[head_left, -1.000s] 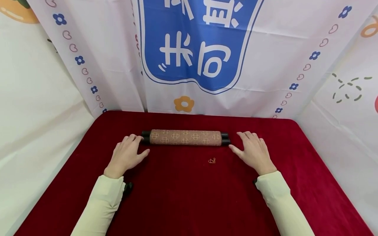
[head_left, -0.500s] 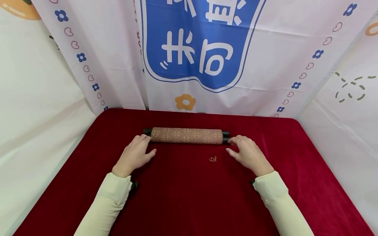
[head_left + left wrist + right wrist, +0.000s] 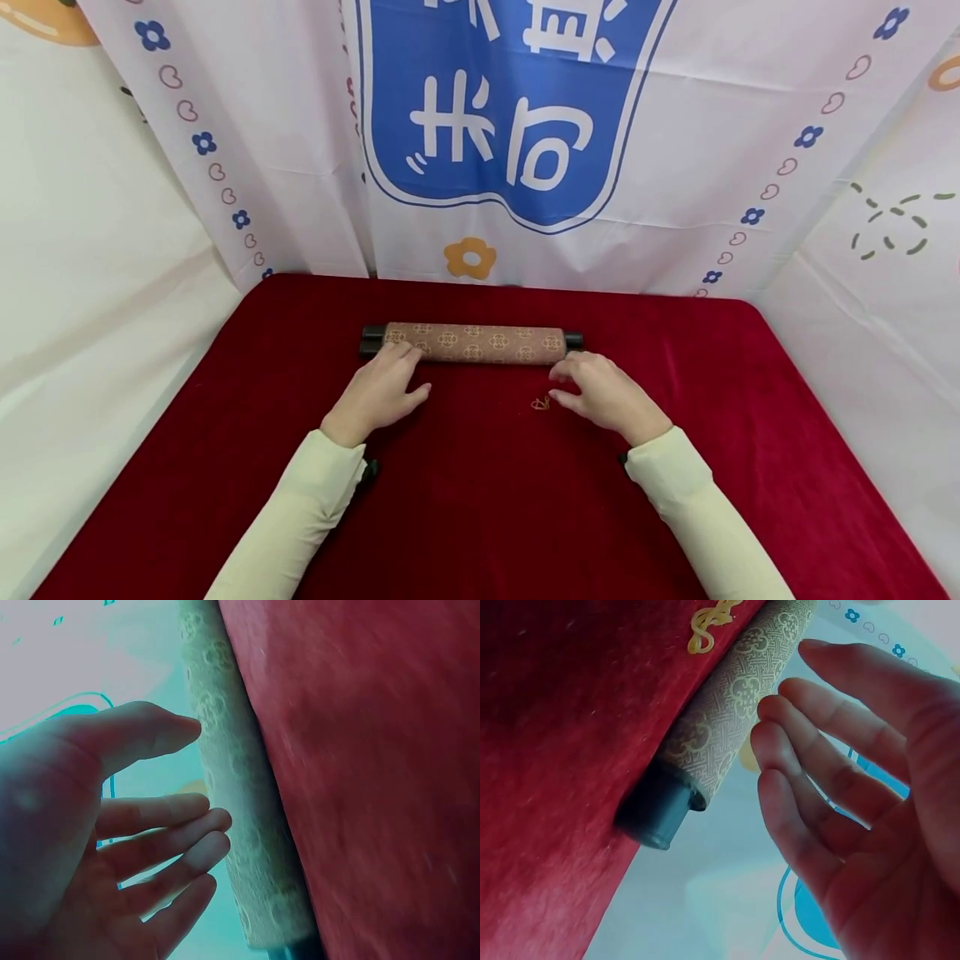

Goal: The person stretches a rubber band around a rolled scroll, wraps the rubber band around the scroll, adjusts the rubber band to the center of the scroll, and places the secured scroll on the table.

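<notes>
A brown patterned scroll [image 3: 472, 343] with black rod ends lies rolled across the red cloth. My left hand [image 3: 375, 390] is over its front edge near the left end, fingers relaxed, thumb apart. My right hand [image 3: 609, 395] hovers at the right end, loosely bent and holding nothing. In the left wrist view the left hand [image 3: 142, 825] has spread fingers beside the scroll [image 3: 240, 765]; contact is unclear. The right wrist view shows the right hand [image 3: 855, 765] near the scroll [image 3: 735, 697] and its black end [image 3: 656, 806]. A thin yellowish cord [image 3: 540, 403] lies by the right thumb.
The red cloth [image 3: 480, 500] covers the table. Behind it hangs a white printed curtain [image 3: 697, 167] with a blue panel, and pale fabric walls stand on the left and right.
Both hands have moved inward along the scroll, the left one rightward from its left end and the right one leftward. The scroll stays rolled and has hardly shifted in view.
</notes>
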`<state>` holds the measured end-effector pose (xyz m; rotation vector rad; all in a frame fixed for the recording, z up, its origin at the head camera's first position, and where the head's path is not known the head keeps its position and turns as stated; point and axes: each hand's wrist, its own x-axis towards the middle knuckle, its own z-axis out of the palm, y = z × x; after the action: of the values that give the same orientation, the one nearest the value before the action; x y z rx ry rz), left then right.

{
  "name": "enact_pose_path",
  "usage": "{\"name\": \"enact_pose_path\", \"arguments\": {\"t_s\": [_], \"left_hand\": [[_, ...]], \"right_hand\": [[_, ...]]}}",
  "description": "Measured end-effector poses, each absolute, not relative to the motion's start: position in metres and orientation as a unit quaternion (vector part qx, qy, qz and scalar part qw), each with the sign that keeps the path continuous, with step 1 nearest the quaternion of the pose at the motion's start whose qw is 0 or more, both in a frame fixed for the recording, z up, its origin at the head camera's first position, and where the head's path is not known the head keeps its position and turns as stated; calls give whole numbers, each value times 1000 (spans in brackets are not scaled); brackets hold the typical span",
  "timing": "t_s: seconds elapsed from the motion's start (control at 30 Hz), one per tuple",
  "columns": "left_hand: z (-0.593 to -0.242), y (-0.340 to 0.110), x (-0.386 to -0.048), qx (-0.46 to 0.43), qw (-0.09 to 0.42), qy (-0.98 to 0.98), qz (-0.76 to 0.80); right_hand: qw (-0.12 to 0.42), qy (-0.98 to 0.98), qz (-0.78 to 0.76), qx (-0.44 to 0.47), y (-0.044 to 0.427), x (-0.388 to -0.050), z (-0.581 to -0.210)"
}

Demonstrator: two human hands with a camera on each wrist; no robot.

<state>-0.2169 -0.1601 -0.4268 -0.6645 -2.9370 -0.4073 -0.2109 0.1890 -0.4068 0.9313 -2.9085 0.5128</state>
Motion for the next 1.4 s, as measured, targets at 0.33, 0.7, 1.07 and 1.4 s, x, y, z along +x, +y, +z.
{"name": "enact_pose_path", "arguments": {"t_s": [0.33, 0.7, 1.07, 1.4], "left_hand": [[-421, -120, -225, -260, 16, -953, -157], [-428, -89, -224, -312, -34, -923, -222], [-434, -85, -219, -317, -51, -919, -228], [-434, -86, -219, -320, -60, -915, -238]], "right_hand": [[-12, -935, 148, 321, 173, -218, -409], [-63, -944, 132, 294, 165, -225, -420], [-81, -944, 140, 287, 165, -226, -426], [-66, -928, 200, 306, 172, -225, -426]]}}
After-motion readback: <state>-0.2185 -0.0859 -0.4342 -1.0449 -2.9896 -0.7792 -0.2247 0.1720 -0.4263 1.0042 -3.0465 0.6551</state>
